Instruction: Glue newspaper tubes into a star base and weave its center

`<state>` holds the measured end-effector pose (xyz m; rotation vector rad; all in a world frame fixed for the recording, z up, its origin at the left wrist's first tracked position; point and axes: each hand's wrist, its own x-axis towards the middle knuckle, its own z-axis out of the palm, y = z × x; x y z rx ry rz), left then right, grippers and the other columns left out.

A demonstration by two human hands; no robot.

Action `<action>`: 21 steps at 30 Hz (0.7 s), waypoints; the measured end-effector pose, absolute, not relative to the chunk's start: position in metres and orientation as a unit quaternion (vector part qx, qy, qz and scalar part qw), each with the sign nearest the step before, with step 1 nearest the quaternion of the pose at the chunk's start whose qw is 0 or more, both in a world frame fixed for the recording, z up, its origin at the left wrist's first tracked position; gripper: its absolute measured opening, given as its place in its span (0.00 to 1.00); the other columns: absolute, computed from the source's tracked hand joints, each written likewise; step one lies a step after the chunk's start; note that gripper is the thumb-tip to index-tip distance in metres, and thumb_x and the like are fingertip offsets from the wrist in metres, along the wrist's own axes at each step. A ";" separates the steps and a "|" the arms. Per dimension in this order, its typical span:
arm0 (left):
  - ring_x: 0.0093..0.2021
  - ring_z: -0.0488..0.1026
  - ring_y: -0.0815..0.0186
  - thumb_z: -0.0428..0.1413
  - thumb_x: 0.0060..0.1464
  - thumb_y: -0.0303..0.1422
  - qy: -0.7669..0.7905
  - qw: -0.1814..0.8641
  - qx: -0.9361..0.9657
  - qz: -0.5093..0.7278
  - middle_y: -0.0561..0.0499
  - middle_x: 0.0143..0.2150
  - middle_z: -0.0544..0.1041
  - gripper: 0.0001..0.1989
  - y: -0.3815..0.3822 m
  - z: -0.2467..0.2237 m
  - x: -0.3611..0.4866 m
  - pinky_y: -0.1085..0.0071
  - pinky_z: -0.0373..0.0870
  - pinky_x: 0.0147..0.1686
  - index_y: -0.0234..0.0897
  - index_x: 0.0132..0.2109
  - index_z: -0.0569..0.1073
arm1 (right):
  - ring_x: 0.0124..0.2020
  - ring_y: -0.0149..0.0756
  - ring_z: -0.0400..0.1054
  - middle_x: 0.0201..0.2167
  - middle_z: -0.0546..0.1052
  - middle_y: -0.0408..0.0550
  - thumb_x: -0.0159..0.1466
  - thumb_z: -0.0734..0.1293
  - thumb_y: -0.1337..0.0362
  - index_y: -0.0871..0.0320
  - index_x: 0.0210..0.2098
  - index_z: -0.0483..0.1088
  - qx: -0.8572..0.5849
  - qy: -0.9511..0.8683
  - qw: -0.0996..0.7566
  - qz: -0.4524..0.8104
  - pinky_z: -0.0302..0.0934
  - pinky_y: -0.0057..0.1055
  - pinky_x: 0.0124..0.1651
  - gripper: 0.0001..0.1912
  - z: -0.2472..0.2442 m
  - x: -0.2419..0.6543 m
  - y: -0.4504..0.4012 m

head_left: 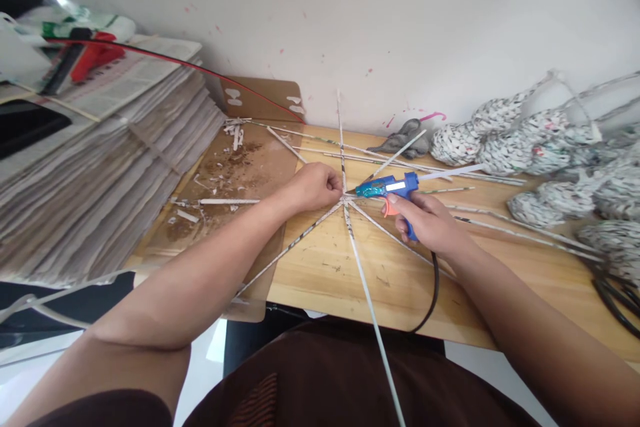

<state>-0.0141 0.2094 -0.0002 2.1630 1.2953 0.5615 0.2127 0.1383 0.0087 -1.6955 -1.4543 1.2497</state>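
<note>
Rolled paper sticks (359, 260) cross in a star shape over the wooden table, their ends fanning out on all sides. At the crossing point, my left hand (316, 188) is closed, fingers curled and pinching the sticks; its fingertips partly hide them. My right hand (425, 219) grips a blue hot glue gun (387, 187) by the handle, with fingers near its orange trigger. The gun's nozzle points left and reaches the crossing, close to my left fingertips. A whitish glue stick (453, 172) protrudes from the gun's back, and a black cord hangs below the handle.
A tied stack of newspapers (165, 133) stands left, with a red-handled tool (95, 57) on top. Paper scraps (235, 133) litter a brown board (265, 97). Woven paper pieces (520, 137) and a grey lump (407, 139) lie along the wall; loose sticks (525, 230) extend right.
</note>
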 end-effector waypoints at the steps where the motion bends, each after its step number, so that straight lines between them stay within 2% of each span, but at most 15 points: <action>1: 0.26 0.71 0.69 0.55 0.41 0.28 0.480 0.276 0.806 0.211 0.53 0.25 0.77 0.06 0.210 -0.001 -0.014 0.75 0.62 0.26 0.35 0.27 0.77 | 0.13 0.26 0.61 0.14 0.66 0.38 0.60 0.64 0.43 0.58 0.28 0.64 -0.638 -0.534 0.289 0.473 0.53 0.23 0.15 0.22 0.010 0.213 0.140; 5: 0.25 0.70 0.70 0.55 0.41 0.29 0.472 0.276 0.809 0.216 0.54 0.25 0.77 0.06 0.210 -0.002 -0.015 0.75 0.62 0.26 0.35 0.27 0.77 | 0.12 0.26 0.60 0.14 0.65 0.37 0.59 0.63 0.40 0.57 0.29 0.64 -0.647 -0.496 0.287 0.503 0.49 0.22 0.12 0.25 0.017 0.219 0.146; 8: 0.26 0.70 0.69 0.55 0.41 0.29 0.475 0.275 0.808 0.215 0.53 0.25 0.77 0.06 0.210 -0.002 -0.015 0.75 0.62 0.26 0.35 0.27 0.77 | 0.11 0.26 0.59 0.14 0.66 0.38 0.58 0.62 0.38 0.57 0.28 0.63 -0.649 -0.492 0.246 0.525 0.47 0.22 0.11 0.27 0.025 0.225 0.151; 16: 0.27 0.71 0.69 0.55 0.42 0.29 0.465 0.272 0.810 0.231 0.53 0.26 0.78 0.05 0.210 -0.005 -0.016 0.75 0.62 0.27 0.36 0.27 0.77 | 0.10 0.26 0.57 0.12 0.65 0.41 0.60 0.61 0.39 0.58 0.24 0.65 -0.652 -0.526 0.146 0.526 0.44 0.22 0.10 0.27 0.049 0.227 0.180; 21: 0.27 0.72 0.69 0.56 0.42 0.29 0.469 0.280 0.804 0.233 0.53 0.27 0.78 0.05 0.209 -0.006 -0.016 0.75 0.63 0.27 0.36 0.27 0.77 | 0.10 0.24 0.55 0.14 0.63 0.40 0.59 0.62 0.39 0.58 0.28 0.71 -0.645 -0.534 0.099 0.538 0.43 0.22 0.10 0.26 0.048 0.228 0.195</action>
